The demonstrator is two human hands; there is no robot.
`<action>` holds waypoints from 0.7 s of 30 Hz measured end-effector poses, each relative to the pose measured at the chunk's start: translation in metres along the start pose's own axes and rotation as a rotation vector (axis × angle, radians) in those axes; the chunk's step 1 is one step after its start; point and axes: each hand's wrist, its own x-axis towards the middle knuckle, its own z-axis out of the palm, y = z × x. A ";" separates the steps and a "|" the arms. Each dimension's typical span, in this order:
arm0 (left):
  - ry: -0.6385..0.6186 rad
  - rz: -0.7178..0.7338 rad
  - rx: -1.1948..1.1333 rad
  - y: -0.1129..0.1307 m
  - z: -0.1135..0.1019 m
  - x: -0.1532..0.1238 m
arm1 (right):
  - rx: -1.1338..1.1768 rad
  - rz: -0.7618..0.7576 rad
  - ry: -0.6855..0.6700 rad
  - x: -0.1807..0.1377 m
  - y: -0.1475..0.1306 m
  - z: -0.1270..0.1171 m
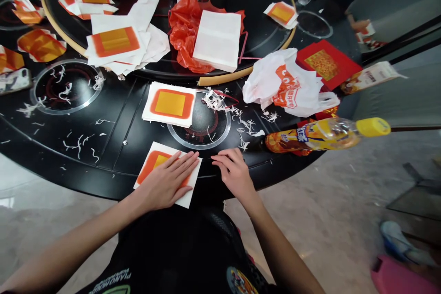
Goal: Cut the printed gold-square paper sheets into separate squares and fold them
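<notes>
My left hand (168, 179) lies flat, fingers stretched out, on a white paper sheet with an orange and gold square (151, 161) at the near edge of the black round table (113, 119). Beside it my right hand (234, 172) rests on the bare table edge, fingers extended and close together, holding nothing. A small stack of the same sheets (170, 104) lies just beyond the hands.
An orange drink bottle with a yellow cap (324, 135) lies on its side at the right. A white plastic bag (285, 85), a red packet (325, 64), a white paper stack (217, 39), red plastic (184, 25) and more sheets (115, 41) crowd the turntable. Paper shreds (79, 142) litter the table.
</notes>
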 end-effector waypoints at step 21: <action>-0.007 0.016 -0.032 -0.002 0.002 -0.002 | 0.050 0.021 -0.087 0.010 0.002 -0.002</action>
